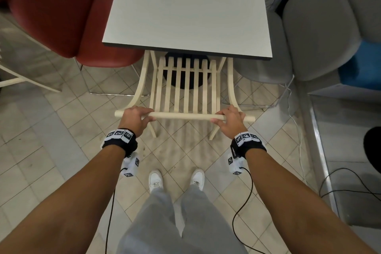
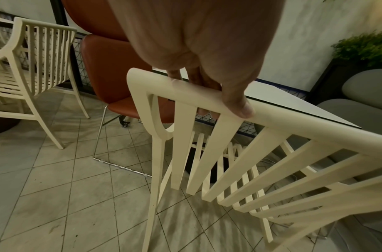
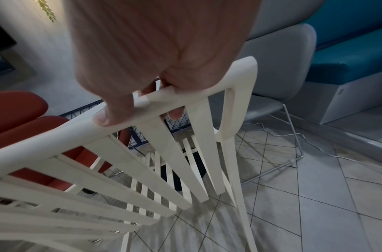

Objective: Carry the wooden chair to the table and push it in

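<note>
The cream slatted wooden chair point(image 1: 185, 88) stands on the tiled floor with the front of its seat tucked under the near edge of the pale grey table point(image 1: 185, 22). My left hand point(image 1: 136, 116) grips the left end of the chair's top rail point(image 1: 183, 116), thumb along the near side. My right hand point(image 1: 228, 120) grips the rail's right end the same way. In the left wrist view my left hand point(image 2: 209, 92) wraps the rail point(image 2: 293, 127), fingers behind it. In the right wrist view my right hand point(image 3: 142, 100) curls round the rail point(image 3: 56, 138).
A red upholstered chair point(image 1: 61, 12) stands left of the table, a grey one point(image 1: 309, 33) to the right beside a blue bench point(image 1: 362, 64). Another cream chair point(image 2: 32, 71) is farther left. The table's dark round base point(image 1: 187, 72) is under the seat. Cables point(image 1: 294, 113) lie on the floor at right.
</note>
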{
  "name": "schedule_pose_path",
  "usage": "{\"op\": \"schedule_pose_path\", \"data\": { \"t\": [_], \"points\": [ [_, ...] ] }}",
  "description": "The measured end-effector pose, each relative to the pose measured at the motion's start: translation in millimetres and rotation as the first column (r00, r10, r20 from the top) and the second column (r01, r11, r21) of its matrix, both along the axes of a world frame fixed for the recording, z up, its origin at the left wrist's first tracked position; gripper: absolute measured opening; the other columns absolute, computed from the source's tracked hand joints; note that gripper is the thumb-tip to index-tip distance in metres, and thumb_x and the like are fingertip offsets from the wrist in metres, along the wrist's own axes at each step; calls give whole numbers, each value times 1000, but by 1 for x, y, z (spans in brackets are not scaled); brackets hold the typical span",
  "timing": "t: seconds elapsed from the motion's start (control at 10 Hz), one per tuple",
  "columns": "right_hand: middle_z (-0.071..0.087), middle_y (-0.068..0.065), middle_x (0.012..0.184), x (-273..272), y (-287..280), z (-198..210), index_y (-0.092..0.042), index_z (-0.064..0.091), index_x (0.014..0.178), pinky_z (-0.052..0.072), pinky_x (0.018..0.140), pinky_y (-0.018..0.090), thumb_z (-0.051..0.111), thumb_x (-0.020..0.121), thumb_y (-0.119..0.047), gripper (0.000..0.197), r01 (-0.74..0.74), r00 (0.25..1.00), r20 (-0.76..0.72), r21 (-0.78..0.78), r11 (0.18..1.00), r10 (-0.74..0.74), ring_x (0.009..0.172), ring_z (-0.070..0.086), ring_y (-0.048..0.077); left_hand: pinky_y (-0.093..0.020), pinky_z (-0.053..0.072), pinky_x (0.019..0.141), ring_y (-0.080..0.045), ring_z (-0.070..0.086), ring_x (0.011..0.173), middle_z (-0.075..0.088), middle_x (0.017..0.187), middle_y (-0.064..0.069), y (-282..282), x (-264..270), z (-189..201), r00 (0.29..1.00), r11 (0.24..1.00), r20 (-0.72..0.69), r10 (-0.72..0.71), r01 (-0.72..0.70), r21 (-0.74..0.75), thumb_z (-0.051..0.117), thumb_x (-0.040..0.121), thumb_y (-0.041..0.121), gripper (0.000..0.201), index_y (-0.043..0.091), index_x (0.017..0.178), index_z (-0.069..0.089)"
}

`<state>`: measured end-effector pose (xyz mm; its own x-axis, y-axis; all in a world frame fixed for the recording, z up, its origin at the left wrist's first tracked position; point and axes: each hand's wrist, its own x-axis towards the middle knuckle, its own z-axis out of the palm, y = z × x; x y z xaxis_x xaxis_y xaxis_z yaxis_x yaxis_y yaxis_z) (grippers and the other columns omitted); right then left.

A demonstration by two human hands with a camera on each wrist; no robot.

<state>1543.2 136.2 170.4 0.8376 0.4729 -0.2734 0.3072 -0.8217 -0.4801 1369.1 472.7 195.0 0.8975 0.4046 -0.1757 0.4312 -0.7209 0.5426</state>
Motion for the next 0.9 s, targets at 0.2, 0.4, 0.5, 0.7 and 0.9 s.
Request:
{"op": "schedule_pose_path", "data": {
  "t": [0.2, 0.4, 0.5, 0.7, 0.9],
  "points": [
    [49, -4, 111, 4, 1, -2, -29, 73, 109, 14, 84, 25, 73, 88, -54, 33, 7, 1000, -24, 10, 1000, -6, 114, 45, 29, -42, 52, 101, -27, 67, 102, 78, 112, -7, -2, 1, 6, 1000, 1000, -25, 15, -16, -16, 79, 88, 36, 32, 23, 117, 79],
    [51, -3, 110, 2, 1, 3, -29, 73, 108, 13, 80, 23, 74, 87, -55, 33, 18, 1000, 5, 10, 1000, -18, 112, 48, 27, -38, 49, 100, -27, 67, 103, 78, 114, -6, -4, 1, 11, 999, 1000, -40, 18, -19, -24, 80, 87, 37, 34, 23, 119, 78],
    [54, -3, 111, -1, 2, 10, -27, 73, 109, 16, 92, 27, 76, 87, -53, 35, 31, 999, 23, 29, 999, -32, 112, 48, 21, -45, 50, 103, -28, 66, 106, 78, 115, -6, -6, -2, 17, 1000, 999, -22, 1, -2, -34, 78, 89, 33, 33, 22, 120, 78],
    [62, 2, 117, -18, -4, 29, -19, 73, 111, 37, 110, 41, 80, 88, -36, 30, 142, 990, -16, 247, 958, -143, 116, 54, 22, -51, 46, 114, -31, 64, 123, 75, 126, -9, -18, -23, 22, 992, 996, 94, 82, -77, -47, 73, 94, 21, 32, 12, 125, 74],
    [71, 2, 103, -47, -33, 56, -13, 74, 102, 51, 86, 21, 76, 92, -12, 10, 433, 886, -96, 521, 735, -453, 96, 67, 14, -40, 57, 93, -24, 73, 89, 80, 94, -4, -22, -67, 31, 893, 871, 103, 439, -395, -293, 70, 96, 18, 15, 13, 106, 80]
  ]
}}
